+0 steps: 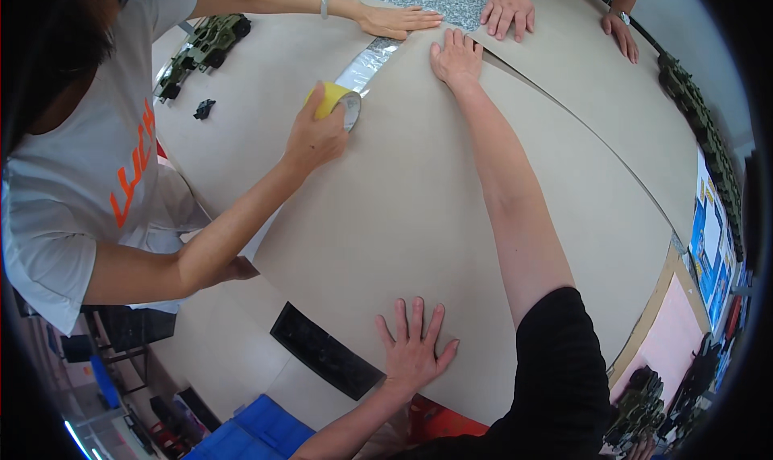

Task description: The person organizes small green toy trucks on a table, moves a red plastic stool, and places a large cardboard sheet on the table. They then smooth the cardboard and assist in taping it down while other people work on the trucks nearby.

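My left hand [414,354] lies flat with fingers spread on the near part of a large beige board [386,218]. At the board's far end my right hand [457,59] rests palm down near its corner, fingers stretched out and holding nothing. Left of me, a co-worker in a white T-shirt grips a yellow roll of tape [336,104]. A shiny strip of clear tape [369,65] runs from it along the seam between this board and the left board [266,81]. The co-worker's other hand [398,20] presses flat beside the strip's far end.
Another person's hand [507,14] rests on the right-hand board [596,57], past a narrow gap. Green model vehicles stand at the far left [205,49] and right edge [699,113]. A black rectangular panel [326,351] lies by the near edge. Blue boxes [254,432] sit below.
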Available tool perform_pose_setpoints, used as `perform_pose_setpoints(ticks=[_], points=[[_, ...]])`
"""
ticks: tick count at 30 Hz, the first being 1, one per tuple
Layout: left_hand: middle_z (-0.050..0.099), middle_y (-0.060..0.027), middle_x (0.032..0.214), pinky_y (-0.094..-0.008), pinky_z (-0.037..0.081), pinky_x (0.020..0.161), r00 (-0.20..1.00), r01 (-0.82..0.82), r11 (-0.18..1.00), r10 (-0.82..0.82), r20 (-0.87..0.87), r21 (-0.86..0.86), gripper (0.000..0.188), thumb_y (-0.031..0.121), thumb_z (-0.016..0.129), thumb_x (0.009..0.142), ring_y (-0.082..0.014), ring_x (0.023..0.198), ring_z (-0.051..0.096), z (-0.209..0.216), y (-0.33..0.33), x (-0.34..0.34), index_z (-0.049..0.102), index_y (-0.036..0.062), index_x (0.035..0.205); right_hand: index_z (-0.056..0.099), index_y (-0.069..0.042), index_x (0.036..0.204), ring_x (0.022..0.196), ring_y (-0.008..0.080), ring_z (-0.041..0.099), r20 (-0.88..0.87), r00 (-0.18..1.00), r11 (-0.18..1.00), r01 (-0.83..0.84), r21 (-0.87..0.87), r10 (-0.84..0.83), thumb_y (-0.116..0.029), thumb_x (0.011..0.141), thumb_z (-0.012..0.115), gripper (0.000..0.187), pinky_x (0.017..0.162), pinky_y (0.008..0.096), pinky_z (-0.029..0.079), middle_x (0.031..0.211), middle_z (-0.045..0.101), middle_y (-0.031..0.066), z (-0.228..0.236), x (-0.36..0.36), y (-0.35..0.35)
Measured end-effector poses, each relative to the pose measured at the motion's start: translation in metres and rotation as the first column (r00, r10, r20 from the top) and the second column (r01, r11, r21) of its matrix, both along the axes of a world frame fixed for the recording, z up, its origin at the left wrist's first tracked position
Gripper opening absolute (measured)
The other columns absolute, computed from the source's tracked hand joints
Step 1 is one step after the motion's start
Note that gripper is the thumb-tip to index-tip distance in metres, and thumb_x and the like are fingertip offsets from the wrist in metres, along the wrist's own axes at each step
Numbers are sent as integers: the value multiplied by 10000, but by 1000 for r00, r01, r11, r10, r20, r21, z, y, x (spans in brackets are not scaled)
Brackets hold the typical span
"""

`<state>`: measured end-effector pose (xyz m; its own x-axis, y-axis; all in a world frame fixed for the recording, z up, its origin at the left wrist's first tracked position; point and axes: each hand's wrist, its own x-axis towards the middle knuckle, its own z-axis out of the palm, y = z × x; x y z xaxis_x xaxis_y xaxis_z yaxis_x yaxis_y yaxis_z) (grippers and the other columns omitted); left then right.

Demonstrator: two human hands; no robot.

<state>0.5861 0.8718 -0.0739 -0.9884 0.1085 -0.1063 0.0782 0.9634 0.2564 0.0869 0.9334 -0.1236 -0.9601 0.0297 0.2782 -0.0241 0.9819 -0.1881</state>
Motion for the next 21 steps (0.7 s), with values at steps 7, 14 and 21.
perform_pose_setpoints(ticks=[7, 14, 21], points=[[233, -197, 1429, -664, 31, 1003, 1000, 6, 1000, -6, -1, -3, 678, 514, 559, 766, -436, 1341, 114, -2, -1, 0, 433, 141, 1319, 450, -80, 1224, 1178, 199, 406, -41, 999, 999, 3, 47, -1, -413, 885, 357, 484, 964, 402, 276, 1257, 455, 64, 0, 1, 4], [229, -195, 1438, -653, 26, 1013, 1000, -8, 1000, 9, -14, 29, 683, 515, 547, 780, -424, 1351, 105, -1, 0, 2, 407, 151, 1341, 598, -51, 1010, 989, 252, 550, -90, 994, 968, -46, 245, 70, -346, 867, 445, 362, 819, 387, 391, 1016, 598, 111, 7, 10, -3], [235, -175, 1442, -656, 53, 1013, 998, -26, 996, 31, -59, 82, 663, 505, 526, 803, -411, 1351, 124, -3, 0, 2, 390, 159, 1352, 588, -20, 958, 991, 298, 521, -234, 926, 954, -275, 116, 295, -313, 827, 526, 327, 761, 381, 412, 1020, 581, 155, -2, 119, -51]])
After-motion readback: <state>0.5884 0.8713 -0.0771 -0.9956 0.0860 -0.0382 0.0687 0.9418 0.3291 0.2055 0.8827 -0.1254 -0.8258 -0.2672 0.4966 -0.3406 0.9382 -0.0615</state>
